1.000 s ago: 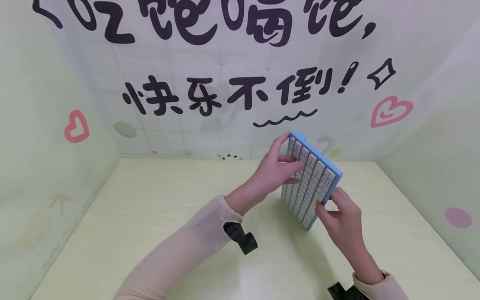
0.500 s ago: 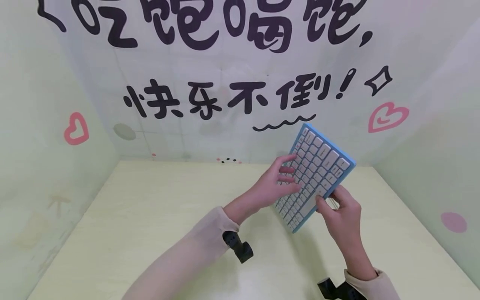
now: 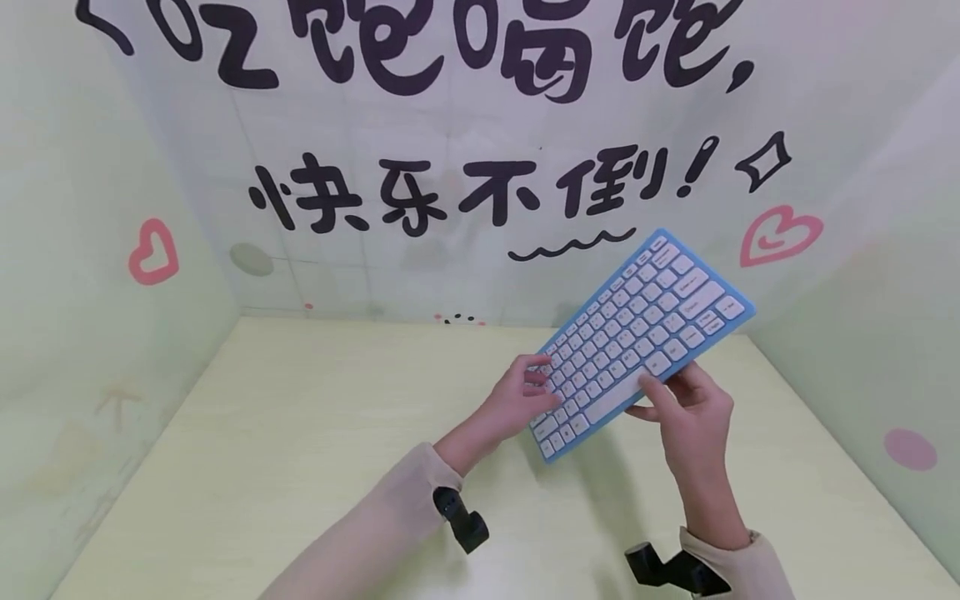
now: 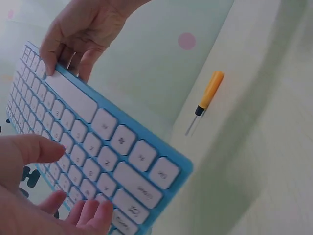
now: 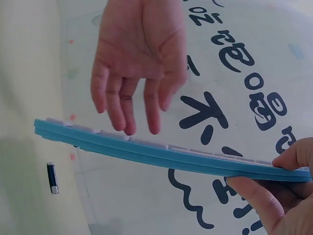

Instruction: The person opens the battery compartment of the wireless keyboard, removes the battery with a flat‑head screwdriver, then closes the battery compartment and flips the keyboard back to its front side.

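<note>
A blue keyboard (image 3: 630, 342) with white keys is held up off the table, tilted, its keys facing the head camera. My right hand (image 3: 693, 425) pinches its near long edge, thumb on the key side by the space bar, the other fingers behind. My left hand (image 3: 517, 396) is over the keys at the keyboard's lower left end, fingers loosely bent. Seen edge-on in the right wrist view, the left fingers (image 5: 128, 105) hang just over the keys; whether they touch I cannot tell.
A screwdriver (image 4: 209, 95) with an orange-yellow handle lies on the table in the left wrist view. A small dark battery (image 5: 52, 177) is on the table in the right wrist view. Behind the table (image 3: 337, 400) stands a wall (image 3: 420, 275) with black lettering.
The keyboard has turned from nearly edge-on to facing the head camera, its top corner swinging right and up. My left hand has left its top edge and moved down and left; the right keeps its grip.
</note>
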`<state>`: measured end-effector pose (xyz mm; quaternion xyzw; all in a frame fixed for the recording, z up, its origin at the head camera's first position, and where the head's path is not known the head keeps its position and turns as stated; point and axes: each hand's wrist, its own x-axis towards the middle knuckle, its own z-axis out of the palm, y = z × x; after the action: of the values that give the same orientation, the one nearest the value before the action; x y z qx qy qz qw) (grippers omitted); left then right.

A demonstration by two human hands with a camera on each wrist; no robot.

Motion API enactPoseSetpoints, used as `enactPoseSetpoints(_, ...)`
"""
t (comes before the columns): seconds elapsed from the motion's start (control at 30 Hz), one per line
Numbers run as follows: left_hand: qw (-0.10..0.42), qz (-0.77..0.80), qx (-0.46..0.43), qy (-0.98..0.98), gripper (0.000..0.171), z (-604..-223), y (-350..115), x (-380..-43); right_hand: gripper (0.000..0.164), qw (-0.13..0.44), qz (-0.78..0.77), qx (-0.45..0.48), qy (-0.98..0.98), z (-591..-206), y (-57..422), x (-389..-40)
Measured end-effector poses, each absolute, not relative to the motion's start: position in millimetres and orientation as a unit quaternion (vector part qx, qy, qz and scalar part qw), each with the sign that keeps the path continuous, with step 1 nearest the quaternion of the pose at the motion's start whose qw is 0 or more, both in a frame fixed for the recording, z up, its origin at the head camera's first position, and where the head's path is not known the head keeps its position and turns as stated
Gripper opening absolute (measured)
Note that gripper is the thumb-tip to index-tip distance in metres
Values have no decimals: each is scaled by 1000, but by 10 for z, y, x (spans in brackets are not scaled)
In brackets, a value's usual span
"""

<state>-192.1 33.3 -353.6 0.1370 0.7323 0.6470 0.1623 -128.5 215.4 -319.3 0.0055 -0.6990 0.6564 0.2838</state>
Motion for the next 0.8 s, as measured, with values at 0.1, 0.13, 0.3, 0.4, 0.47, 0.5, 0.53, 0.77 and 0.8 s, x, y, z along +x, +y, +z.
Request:
enactPoseSetpoints(0.1,140,648,82,744,53,-3632,299,-1890,33,291,681,15,-672,-3188,2147,-1306)
enactPoseSetpoints(0.13,130,649,66,746,53,-3656,288,-1880,33,293,688,17,-664,-3186,2147,-1313)
enactPoseSetpoints(0.3,93,673,13,734,59,-3732,222,-1846,32,299,717,20,-629,-3156,2147,-1355)
enactPoseSetpoints(0.4,84,692,9,717,62,-3757,180,-1843,32,304,730,18,-612,-3132,2139,-1375)
enactPoseSetpoints(0.47,88,708,20,700,62,-3771,151,-1846,32,304,736,18,-604,-3122,2128,-1382)
enactPoseSetpoints(0.5,93,717,27,690,61,-3779,134,-1847,32,303,740,19,-600,-3119,2123,-1384)
enactPoseSetpoints(0.53,100,728,36,677,61,-3786,116,-1848,32,303,743,20,-596,-3118,2118,-1386)
enactPoseSetpoints(0.77,137,774,81,613,64,-3826,16,-1830,31,301,760,26,-575,-3114,2130,-1389)
enactPoseSetpoints(0.8,138,776,83,609,65,-3826,7,-1822,31,301,759,23,-577,-3117,2137,-1388)
